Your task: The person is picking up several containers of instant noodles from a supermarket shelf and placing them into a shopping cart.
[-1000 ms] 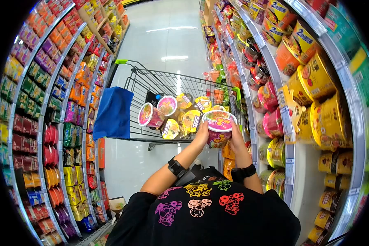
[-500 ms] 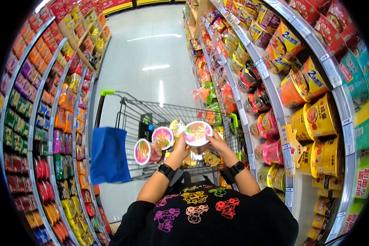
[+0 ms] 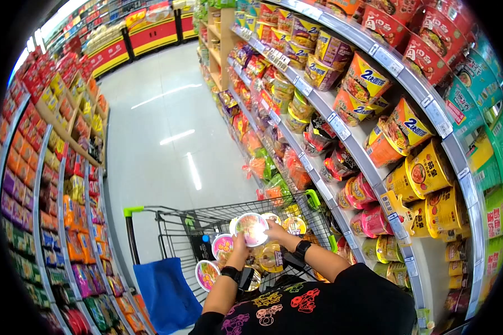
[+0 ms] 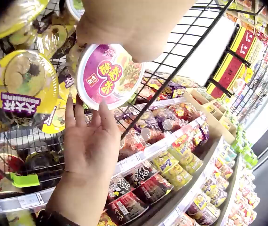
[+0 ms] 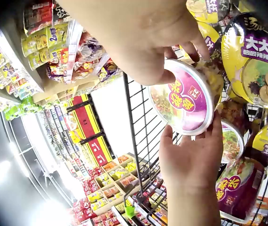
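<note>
Both hands hold a purple-and-white noodle cup (image 3: 251, 229) above the shopping cart, its printed lid facing up. My left hand (image 3: 240, 249) grips its near left side and my right hand (image 3: 279, 234) its right side. In the left wrist view, the fingers of my right hand (image 4: 89, 146) lie against the cup's (image 4: 108, 77) side. The right wrist view has the thumb of my left hand (image 5: 190, 162) at the rim. Below are other purple cups (image 3: 207, 274) and several yellow-lidded cups (image 3: 270, 257), partly covered by the arms.
The wire cart (image 3: 173, 223) has a blue cloth (image 3: 166, 296) hanging at its left and green corner pieces. Shelves of cup noodles (image 3: 430, 167) rise close on the right, and packet shelves (image 3: 75, 223) stand on the left. The aisle floor (image 3: 156, 123) stretches ahead.
The head view has turned up, showing more of the aisle. The hands and held cup have moved left in view, and the lid has tipped towards the head camera since the earliest frame.
</note>
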A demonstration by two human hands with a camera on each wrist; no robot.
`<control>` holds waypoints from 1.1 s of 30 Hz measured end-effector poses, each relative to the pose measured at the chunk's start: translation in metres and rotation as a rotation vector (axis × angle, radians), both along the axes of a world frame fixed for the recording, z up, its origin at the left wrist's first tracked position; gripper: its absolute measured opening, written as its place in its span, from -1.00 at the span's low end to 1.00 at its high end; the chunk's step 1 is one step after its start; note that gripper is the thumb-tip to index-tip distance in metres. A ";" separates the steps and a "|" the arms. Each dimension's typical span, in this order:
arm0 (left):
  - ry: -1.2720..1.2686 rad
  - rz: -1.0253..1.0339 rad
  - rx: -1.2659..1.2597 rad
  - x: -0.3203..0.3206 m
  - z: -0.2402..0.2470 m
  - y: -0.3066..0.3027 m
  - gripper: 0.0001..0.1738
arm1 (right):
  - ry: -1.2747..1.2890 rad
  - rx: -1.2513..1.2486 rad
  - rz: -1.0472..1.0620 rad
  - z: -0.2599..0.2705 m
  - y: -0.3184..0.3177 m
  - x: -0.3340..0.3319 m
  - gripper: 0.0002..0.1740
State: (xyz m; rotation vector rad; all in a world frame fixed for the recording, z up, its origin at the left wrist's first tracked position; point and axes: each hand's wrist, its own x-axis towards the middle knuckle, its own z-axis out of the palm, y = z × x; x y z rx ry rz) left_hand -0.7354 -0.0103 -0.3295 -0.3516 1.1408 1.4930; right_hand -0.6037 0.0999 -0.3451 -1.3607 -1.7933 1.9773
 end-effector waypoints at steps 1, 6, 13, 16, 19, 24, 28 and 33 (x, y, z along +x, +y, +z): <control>-0.075 0.016 0.025 0.000 0.000 -0.001 -0.60 | 0.036 0.055 0.010 -0.018 0.001 0.002 -0.47; -0.160 -0.204 0.021 -0.008 -0.028 -0.015 -0.58 | -0.090 -0.075 -0.039 0.012 -0.005 -0.007 -0.50; -0.053 -0.246 -0.170 -0.009 0.001 -0.020 -0.50 | -0.105 -0.038 -0.118 0.024 -0.021 -0.014 -0.54; -0.037 -0.304 -0.118 -0.011 -0.006 -0.022 -0.17 | -0.156 0.025 -0.054 0.017 -0.021 -0.009 -0.59; -0.061 -0.333 -0.088 -0.011 -0.012 -0.026 -0.10 | -0.299 0.103 -0.009 -0.006 -0.020 -0.006 -0.62; -0.031 -0.336 -0.139 -0.005 0.005 -0.031 -0.19 | -0.345 0.183 -0.072 -0.003 -0.037 0.000 -0.42; 0.007 -0.358 -0.189 0.000 0.010 -0.036 -0.47 | -0.427 0.267 -0.053 0.010 -0.055 0.006 -0.35; -0.101 0.006 0.100 0.015 -0.037 -0.030 -0.61 | -0.426 0.355 -0.139 0.047 -0.073 0.018 -0.20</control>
